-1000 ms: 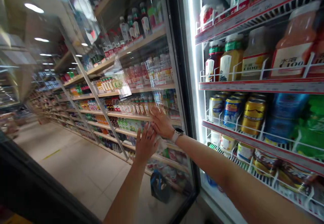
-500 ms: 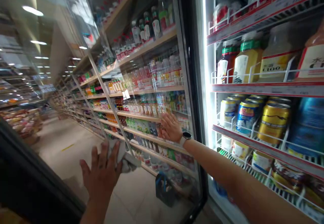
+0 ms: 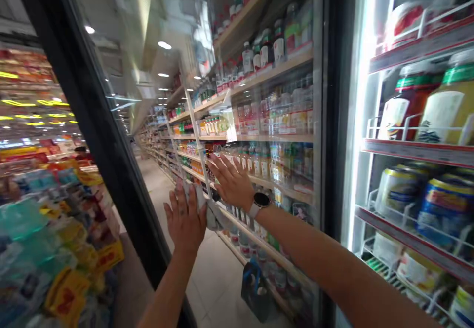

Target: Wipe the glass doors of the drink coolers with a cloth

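Note:
My left hand point(image 3: 185, 219) lies flat with fingers stretched out over a greyish-white cloth point(image 3: 213, 217), pressing it against the glass door point(image 3: 259, 249). Part of the cloth is hidden beneath the fingers. To its right, my right hand point(image 3: 233, 182) is open, its fingers extended on or close to the same glass; whether the palm touches cannot be made out. A watch point(image 3: 261, 199) with a dark face and light strap sits on the right wrist. The door has a dark frame point(image 3: 99, 120) and stands swung out from the lit cooler.
Cooler shelves point(image 3: 418, 152) at the right hold bottles and cans behind white wire rails. Shelves of bottles show in the glass. A dark container with blue handles point(image 3: 255, 288) appears low in the glass. Packaged goods point(image 3: 33, 249) are piled at the left, past the door frame.
The view has turned left, bringing the door's outer frame and the piled goods into sight. My hands are closer together; the right hand has moved left across the glass toward the cloth.

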Demonstrator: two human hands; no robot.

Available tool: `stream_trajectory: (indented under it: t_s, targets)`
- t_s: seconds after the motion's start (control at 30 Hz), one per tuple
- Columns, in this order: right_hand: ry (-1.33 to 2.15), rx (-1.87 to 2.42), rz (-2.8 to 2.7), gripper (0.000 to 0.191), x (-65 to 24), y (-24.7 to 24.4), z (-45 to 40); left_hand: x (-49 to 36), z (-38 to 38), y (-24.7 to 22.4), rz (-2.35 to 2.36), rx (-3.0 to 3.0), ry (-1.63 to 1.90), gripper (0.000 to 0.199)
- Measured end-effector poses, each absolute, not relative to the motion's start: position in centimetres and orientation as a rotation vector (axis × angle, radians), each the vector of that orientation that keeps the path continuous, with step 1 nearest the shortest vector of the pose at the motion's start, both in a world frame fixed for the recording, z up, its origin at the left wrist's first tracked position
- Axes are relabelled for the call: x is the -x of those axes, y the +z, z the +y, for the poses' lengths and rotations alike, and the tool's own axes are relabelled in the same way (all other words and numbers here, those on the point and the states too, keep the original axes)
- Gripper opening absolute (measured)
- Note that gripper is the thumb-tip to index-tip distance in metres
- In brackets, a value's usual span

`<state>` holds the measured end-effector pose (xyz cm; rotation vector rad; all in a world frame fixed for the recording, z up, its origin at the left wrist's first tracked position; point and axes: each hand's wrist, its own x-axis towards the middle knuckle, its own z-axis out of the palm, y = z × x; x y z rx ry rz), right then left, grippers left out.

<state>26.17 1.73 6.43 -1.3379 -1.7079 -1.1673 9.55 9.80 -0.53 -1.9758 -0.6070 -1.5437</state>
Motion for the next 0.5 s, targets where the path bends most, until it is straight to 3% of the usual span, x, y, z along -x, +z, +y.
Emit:
stream_trajectory:
  t_s: [0.13, 0.23, 0.33, 0.5]
  targets:
    - [-1.258, 1.336, -1.669, 0.066, -26.6, 5.5, 2.4, -8.4, 11.0, -5.3, -0.396, 1.981, -1.416, 0.066]
    - [-1.343, 1.357, -1.64, 0.066, -26.7, 5.6, 2.7, -7.9, 11.8, -5.4, -0.265, 2.01, -1.302, 0.067]
    - [-1.383, 1.371, -1.626, 0.065, -26.8, 5.6, 2.9, -8.6, 12.5, -0.2, -0.287, 1.998, -1.364, 0.067]
    - [-1.39, 1.4, -1.624, 0.067, -27.0, 5.6, 3.4, -11.6, 13.0, 9.5, -0.597, 1.941, -1.804, 0.052]
